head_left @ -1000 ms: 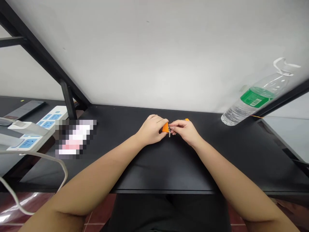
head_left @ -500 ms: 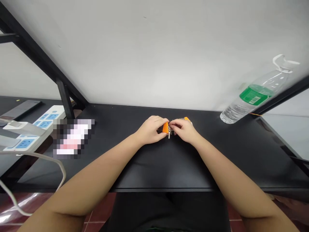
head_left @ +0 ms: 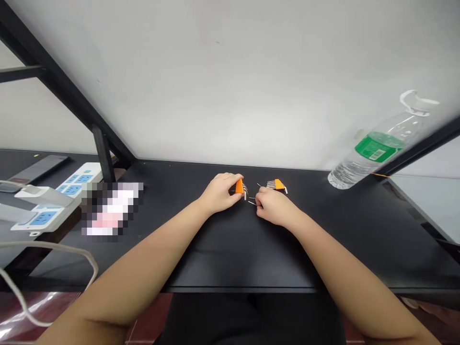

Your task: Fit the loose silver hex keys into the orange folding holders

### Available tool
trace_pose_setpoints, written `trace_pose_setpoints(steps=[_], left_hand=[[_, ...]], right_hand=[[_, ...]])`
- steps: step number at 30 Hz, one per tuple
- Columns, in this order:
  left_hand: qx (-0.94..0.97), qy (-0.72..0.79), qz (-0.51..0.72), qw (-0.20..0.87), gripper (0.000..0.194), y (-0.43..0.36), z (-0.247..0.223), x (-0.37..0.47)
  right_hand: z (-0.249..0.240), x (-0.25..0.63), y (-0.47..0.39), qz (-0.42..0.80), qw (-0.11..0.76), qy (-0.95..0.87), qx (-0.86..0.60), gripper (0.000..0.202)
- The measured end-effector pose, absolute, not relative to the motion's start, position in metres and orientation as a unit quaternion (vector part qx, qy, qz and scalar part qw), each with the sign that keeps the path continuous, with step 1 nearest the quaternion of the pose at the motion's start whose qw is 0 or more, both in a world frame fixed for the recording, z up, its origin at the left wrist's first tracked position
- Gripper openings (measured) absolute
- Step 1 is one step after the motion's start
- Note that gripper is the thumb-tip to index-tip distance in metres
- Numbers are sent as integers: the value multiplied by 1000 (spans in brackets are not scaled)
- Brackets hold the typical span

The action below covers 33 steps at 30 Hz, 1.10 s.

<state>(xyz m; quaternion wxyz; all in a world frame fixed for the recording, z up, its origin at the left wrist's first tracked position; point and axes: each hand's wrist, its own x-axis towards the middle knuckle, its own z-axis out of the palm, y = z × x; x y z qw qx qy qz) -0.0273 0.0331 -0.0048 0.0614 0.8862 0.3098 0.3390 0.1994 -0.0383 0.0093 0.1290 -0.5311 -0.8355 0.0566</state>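
My left hand (head_left: 222,192) grips an orange holder (head_left: 239,186) between thumb and fingers. Several bent metal hex keys (head_left: 245,191) stick out of its right side. To the right, my right hand (head_left: 272,204) is closed at thin metal keys (head_left: 252,203), whose ends point left from its fingertips. Just behind that hand a second orange holder (head_left: 279,184) lies on the black table (head_left: 244,249), with several keys in it. How many keys my right hand holds is hidden by its fingers.
A clear plastic bottle with a green label (head_left: 377,146) stands at the back right by the wall. On the left are a blurred-out flat object (head_left: 113,208), a white power strip (head_left: 77,184), white cables and a dark phone (head_left: 38,171). Black frame bars flank the table.
My right hand has drawn away from the left holder, with thin keys now showing at its fingertips. More of the second holder shows. The view has shifted slightly.
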Motion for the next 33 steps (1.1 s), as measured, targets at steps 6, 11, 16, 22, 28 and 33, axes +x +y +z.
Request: trace_pose_setpoints(steps=[6,11,16,22,28,33], left_hand=[[900,303,307,72,41,30,-3,-26],[912,290,284,59,42,26,0,-24],[912,291,284,55,42,24,1,-23],[912,288,287,58,42,25,1,-23],[925,283,253,-18,41,18,5,-20],[925,287,241,-59,38,9,8,-14]], right_hand=[[16,207,-36,59,279,-810,-512,17],[14,210,-36,58,350,-824,-443,24],[11,209,-37,41,349,-823,-446,26],[8,210,-36,21,345,-824,-450,29],[17,202,-45,-77,248,-837,-482,39],[20,193,-47,-15,246,-838,-487,35]])
